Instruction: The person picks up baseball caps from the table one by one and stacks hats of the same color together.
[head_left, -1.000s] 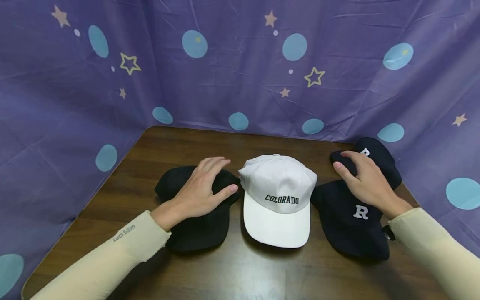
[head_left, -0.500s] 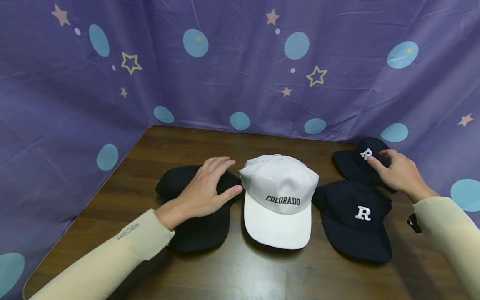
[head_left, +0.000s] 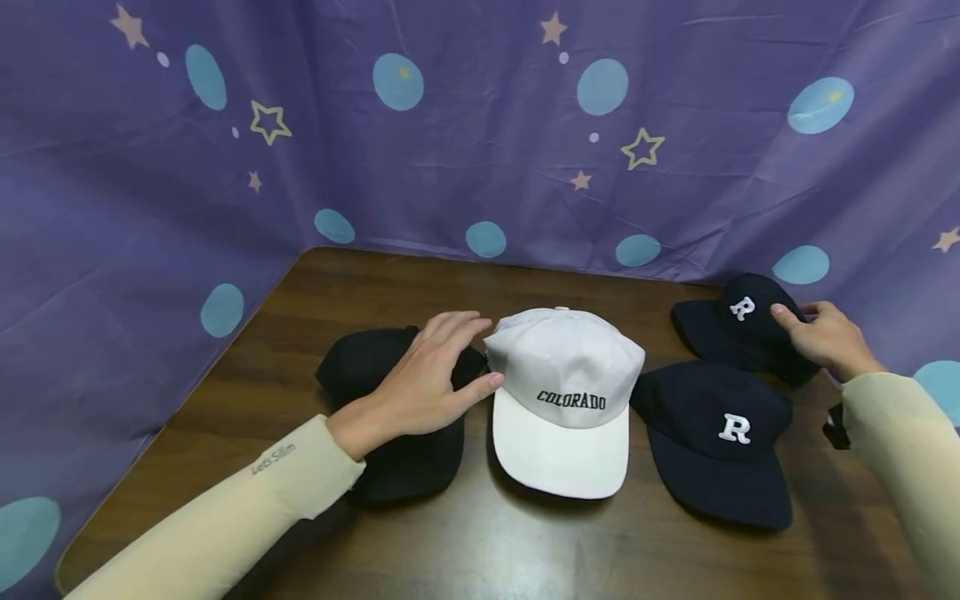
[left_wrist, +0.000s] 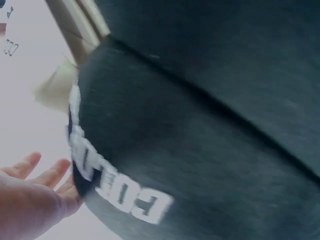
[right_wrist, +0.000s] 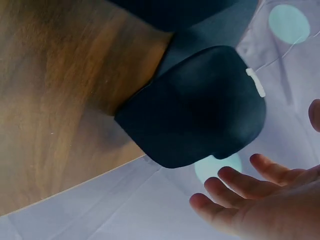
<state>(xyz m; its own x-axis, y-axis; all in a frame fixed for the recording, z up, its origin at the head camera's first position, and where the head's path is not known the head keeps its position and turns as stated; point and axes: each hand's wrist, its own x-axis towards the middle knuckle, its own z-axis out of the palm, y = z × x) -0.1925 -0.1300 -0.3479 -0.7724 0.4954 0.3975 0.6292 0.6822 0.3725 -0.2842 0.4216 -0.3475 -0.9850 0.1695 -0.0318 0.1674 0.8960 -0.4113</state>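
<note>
My left hand point(head_left: 420, 379) hovers over a black cap point(head_left: 408, 467), fingers spread and thumb pointing at the white cap. In the left wrist view, this black cap point(left_wrist: 165, 125) shows white raised letters, and the left fingers point(left_wrist: 50, 175) extend beside its crown. At the back right, my right hand point(head_left: 828, 337) is at the side of a navy cap point(head_left: 750, 329) with a white R, thumb overlapping its crown. The right wrist view shows the right fingers point(right_wrist: 240, 185) fairly straight, just off a dark cap point(right_wrist: 200, 110), thumb tip at the frame's edge.
A white cap point(head_left: 562, 375) reading COLORADO sits mid-table. Another navy cap point(head_left: 716, 450) with an R lies right of it, in front of the far one. They rest on a brown wooden table point(head_left: 420, 550). A purple patterned curtain point(head_left: 450, 150) rises behind and beside it.
My right hand has moved right, from over the navy caps to the far cap's right side. My left hand stays over the black cap. The view has shifted slightly.
</note>
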